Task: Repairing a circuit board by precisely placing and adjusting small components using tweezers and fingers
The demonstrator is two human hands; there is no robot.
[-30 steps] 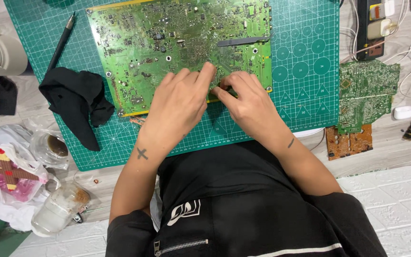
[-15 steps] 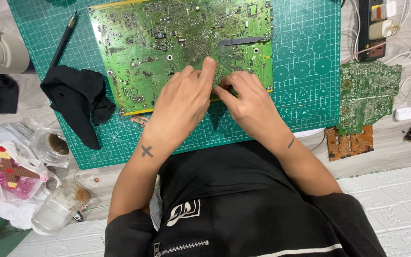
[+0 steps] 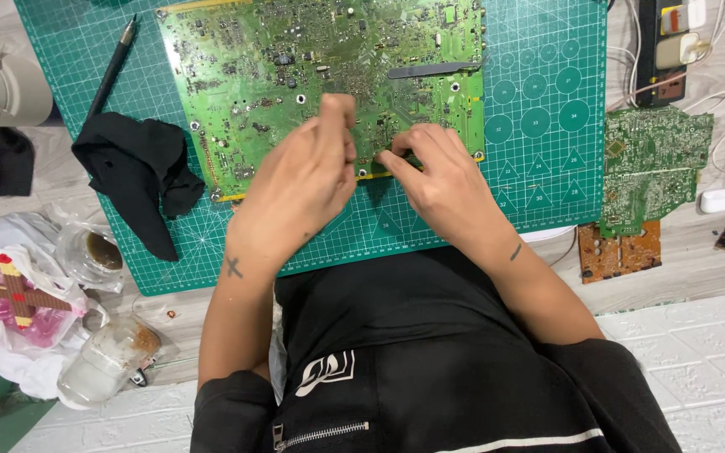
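A large green circuit board (image 3: 295,75) lies on a green cutting mat (image 3: 547,168). My left hand (image 3: 299,189) hovers over the board's near edge with its fingers pinched together and pointing away from me; I see nothing between them. My right hand (image 3: 446,180) rests beside it, fingertips pressing and gripping the near edge of the board. The two hands are a little apart. Grey metal tweezers (image 3: 434,70) lie on the board just beyond my right hand.
A crumpled black cloth (image 3: 140,172) and a black pen-like tool (image 3: 111,67) lie on the mat's left side. Plastic cups (image 3: 106,361) and bags sit at the left. A smaller green board (image 3: 652,164), a brown board (image 3: 618,252) and cables lie at the right.
My left hand has lifted its fingers off the spot where both hands met and drawn them up and slightly left. My right hand stays on the board's edge.
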